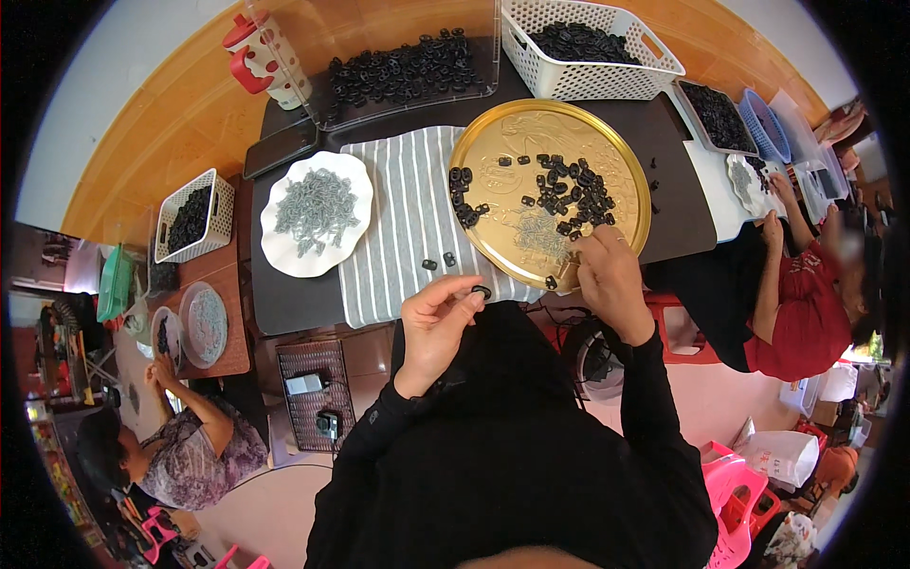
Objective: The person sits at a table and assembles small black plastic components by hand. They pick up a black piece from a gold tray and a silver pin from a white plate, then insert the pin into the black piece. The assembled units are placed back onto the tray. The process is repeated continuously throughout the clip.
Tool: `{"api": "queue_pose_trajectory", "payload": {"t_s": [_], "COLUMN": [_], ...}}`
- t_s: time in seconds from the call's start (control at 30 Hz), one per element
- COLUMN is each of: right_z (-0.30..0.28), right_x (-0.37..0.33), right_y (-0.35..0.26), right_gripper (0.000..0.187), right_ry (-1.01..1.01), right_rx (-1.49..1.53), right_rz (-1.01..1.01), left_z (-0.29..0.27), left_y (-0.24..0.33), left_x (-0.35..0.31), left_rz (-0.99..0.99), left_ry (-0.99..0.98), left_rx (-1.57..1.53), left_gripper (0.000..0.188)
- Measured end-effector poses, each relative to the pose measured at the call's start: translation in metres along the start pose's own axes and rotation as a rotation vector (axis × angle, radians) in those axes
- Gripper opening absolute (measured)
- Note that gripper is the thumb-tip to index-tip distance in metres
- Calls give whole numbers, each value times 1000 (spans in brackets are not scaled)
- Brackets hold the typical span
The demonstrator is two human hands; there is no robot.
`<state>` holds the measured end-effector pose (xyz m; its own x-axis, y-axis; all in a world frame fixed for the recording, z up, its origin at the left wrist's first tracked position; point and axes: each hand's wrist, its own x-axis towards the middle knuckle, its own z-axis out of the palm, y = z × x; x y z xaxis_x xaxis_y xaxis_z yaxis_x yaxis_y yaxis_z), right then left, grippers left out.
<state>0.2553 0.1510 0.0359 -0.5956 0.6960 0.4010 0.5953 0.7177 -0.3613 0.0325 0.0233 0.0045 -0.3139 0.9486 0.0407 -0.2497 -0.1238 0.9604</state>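
My left hand [438, 327] is closed, thumb and forefinger pinching a small black oval plastic piece [482, 291] above the near edge of a grey striped cloth [393, 218]. Bent over the near right of a round gold tray [521, 121], my right hand [611, 280] has its fingers drawn together; what they hold, if anything, is hidden. Beside those fingertips lies a patch of small silvery metal parts [540, 232]. Black plastic pieces [578, 185] are heaped on the tray's right half, with another group [463, 197] at its left rim. Two loose black pieces [439, 262] rest on the cloth.
Left of the cloth stands a scalloped white plate [270, 220] of grey parts. A clear bin [408, 104], a white basket [592, 81], a phone [282, 150] and a spotted tumbler [270, 62] line the back. People work at left [190, 446] and right [806, 313].
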Motion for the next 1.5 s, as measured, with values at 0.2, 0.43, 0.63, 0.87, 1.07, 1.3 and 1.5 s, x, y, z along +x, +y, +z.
{"api": "queue_pose_trajectory", "payload": {"t_s": [0.2,0.43,0.63,0.87,1.07,1.3,1.5], "right_z": [3,1,9,30,55,59,56], "right_x": [-4,0,-3,2,20,26,27], "right_y": [3,-24,-53,-83,-93,-101,-105], "right_gripper": [8,7,4,4,3,3,4], "right_ry": [140,236,159,1,21,-44,-60], "right_rx": [115,415,717,916,906,918,922], "right_rz": [53,130,163,185,107,132,151], "left_z": [-38,-41,-20,-29,-20,-23,-24], "left_y": [20,30,21,13,27,25,25], "left_x": [12,18,26,21,4,-3,-3], "left_rz": [302,507,486,332,-50,-52,-31], "left_ry": [198,254,236,105,35,10,0], "left_rx": [665,1226,1372,766,96,80,98], "left_gripper": [18,19,16,12,12,15,14]}}
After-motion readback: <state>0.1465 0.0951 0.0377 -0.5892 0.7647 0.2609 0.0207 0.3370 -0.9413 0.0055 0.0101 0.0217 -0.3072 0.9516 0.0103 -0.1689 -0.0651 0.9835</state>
